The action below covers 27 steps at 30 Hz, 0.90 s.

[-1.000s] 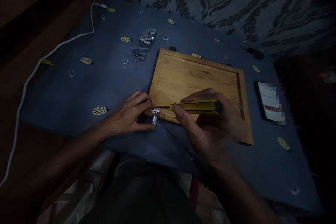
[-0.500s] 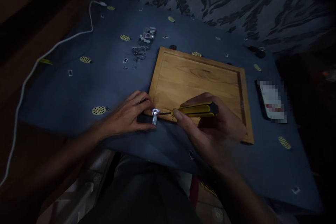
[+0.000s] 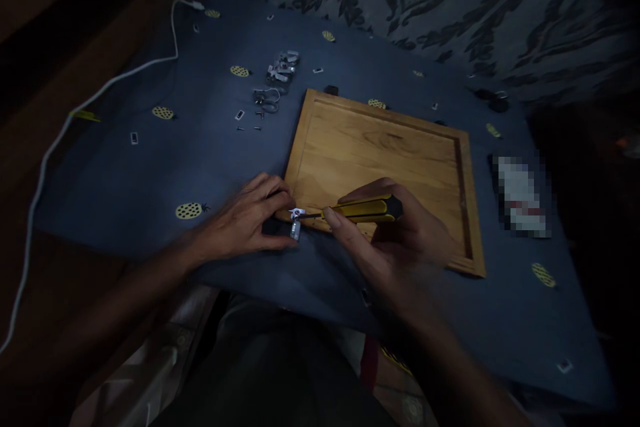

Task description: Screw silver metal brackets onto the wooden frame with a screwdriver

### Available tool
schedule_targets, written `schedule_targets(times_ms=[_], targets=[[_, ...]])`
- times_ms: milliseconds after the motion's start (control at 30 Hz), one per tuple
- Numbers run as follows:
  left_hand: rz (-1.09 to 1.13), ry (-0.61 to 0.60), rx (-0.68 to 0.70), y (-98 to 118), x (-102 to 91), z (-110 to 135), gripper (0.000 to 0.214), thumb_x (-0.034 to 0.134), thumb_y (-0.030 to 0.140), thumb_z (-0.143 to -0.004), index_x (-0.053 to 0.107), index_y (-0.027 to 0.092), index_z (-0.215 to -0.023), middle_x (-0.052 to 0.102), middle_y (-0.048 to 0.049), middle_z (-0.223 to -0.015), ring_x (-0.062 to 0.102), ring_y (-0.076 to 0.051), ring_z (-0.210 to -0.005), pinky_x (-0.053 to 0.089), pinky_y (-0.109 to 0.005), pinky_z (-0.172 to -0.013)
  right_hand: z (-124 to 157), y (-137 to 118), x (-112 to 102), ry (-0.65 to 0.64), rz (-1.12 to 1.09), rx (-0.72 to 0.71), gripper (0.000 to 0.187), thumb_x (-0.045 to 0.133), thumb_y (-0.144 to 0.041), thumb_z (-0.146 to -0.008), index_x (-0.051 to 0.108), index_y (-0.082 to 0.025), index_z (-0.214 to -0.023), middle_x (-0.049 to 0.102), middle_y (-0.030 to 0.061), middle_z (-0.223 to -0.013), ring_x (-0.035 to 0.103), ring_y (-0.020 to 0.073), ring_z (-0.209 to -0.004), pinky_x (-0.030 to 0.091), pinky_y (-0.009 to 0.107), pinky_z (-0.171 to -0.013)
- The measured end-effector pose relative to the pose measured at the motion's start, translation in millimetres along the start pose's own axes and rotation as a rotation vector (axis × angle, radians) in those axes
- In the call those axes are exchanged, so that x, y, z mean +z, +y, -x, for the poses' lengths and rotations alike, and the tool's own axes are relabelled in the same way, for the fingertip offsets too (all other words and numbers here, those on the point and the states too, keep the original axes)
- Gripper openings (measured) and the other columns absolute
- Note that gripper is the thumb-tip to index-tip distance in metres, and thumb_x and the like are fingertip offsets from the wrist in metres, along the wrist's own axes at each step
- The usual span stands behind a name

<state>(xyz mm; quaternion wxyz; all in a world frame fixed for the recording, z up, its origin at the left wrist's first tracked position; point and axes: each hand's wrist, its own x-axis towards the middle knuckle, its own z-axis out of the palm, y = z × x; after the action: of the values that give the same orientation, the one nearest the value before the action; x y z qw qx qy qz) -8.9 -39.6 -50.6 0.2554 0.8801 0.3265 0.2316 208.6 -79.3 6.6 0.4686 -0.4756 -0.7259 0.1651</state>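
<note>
A framed wooden cabinet door (image 3: 380,147) lies on the cloth. At its near left corner sits a small metal cabinet hinge (image 3: 296,230). My left hand (image 3: 255,217) grips the hinge, thumb at its lower end and curled fingers at its upper side by the door's edge. My right hand (image 3: 400,240) is closed around a yellow and black screwdriver (image 3: 365,209), held nearly level. The shaft points left and its tip meets the hinge; the screw under it is too small to make out.
More hinges (image 3: 283,68) lie at the back, with a looped metal piece (image 3: 267,100) and several screws (image 3: 257,128) in front of them. A white cable (image 3: 105,88) runs down the left side. A blurred-out phone-like object (image 3: 523,193) lies at right, and a dark object (image 3: 493,97) behind it.
My right hand and the screwdriver have shifted slightly left, bringing the tip onto the hinge. My left hand keeps its hold almost unmoved.
</note>
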Motion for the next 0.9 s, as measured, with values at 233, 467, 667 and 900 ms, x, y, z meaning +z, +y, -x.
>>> schedule_targets(times_ms=[233,467,667,900], targets=[[-0.003,0.034,0.051,0,0.3,0,0.047,0.077,0.053,-0.092,0.066,0.016,-0.119,0.064,-0.0103,-0.114,0.057,-0.027,-0.107,0.051,-0.041,-0.096,-5,-2,-2,-0.054,0.002,-0.029,0.018,0.078,-0.021,-0.090,0.061,-0.025,-0.085,0.062,-0.0022,-0.073,0.061,0.0144,-0.064,0.048,0.028,-0.056],[0.008,0.009,0.020,1,-0.4,0,0.044,0.075,0.054,-0.093,0.066,0.018,-0.117,0.062,-0.0087,-0.114,0.056,-0.026,-0.106,0.051,-0.040,-0.094,-8,-6,0,-0.107,-0.225,0.123,0.019,0.078,-0.018,-0.090,0.071,-0.026,-0.105,0.076,-0.0010,-0.098,0.073,0.0144,-0.076,0.058,0.025,-0.060],[0.019,0.006,0.026,2,-1.6,0,0.042,0.077,0.050,-0.093,0.065,0.018,-0.119,0.063,-0.0091,-0.116,0.056,-0.027,-0.108,0.052,-0.041,-0.097,-17,-4,-13,-0.284,-0.344,0.160,0.009,0.074,-0.020,-0.094,0.077,-0.025,-0.101,0.076,-0.0009,-0.090,0.073,0.0132,-0.075,0.060,0.024,-0.066],[0.004,0.031,0.051,1,0.1,0,0.041,0.078,0.049,-0.092,0.066,0.017,-0.116,0.063,-0.0082,-0.112,0.057,-0.026,-0.105,0.052,-0.039,-0.093,-15,0,-7,-0.186,-0.184,0.083,0.012,0.080,-0.030,-0.090,0.072,-0.023,-0.085,0.073,0.0007,-0.080,0.069,0.0169,-0.070,0.054,0.030,-0.060]])
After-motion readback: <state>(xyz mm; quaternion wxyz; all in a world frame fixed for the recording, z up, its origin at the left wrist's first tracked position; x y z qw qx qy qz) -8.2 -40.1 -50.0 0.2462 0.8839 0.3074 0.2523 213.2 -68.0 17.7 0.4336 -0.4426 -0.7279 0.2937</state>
